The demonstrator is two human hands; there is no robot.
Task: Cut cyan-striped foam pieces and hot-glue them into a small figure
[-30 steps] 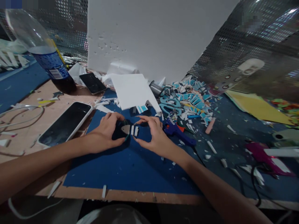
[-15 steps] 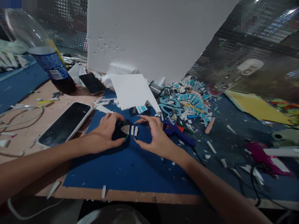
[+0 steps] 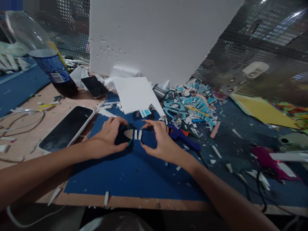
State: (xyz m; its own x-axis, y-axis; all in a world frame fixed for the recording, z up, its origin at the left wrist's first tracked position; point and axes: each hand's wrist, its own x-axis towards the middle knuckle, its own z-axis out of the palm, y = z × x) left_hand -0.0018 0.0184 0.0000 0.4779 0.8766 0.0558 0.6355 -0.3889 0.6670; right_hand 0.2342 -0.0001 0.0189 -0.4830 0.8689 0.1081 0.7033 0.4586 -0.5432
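On the blue mat (image 3: 115,176) lies a small pale fish-head-shaped piece (image 3: 128,133) with a dark dot for an eye. Two short white strips (image 3: 135,134) stand side by side to its right, with narrow gaps between. My left hand (image 3: 112,136) curves around the head piece, thumb and index finger apart above and below it. My right hand (image 3: 160,139) makes a similar open curve at the right strip, its fingertips near the strip's two ends. Whether any fingertip touches a piece I cannot tell.
A blue glue gun (image 3: 184,138) lies right of my right hand. Behind it are blue-handled scissors (image 3: 174,110) and a heap of blue and white scraps (image 3: 198,96). A white sheet (image 3: 134,93), a phone (image 3: 67,128) and a soda bottle (image 3: 53,67) stand or lie around the mat.
My right hand's fingertips have shifted slightly, and the right strip now sits a bit more upright and farther from the other strip. My left hand is nearly unmoved.
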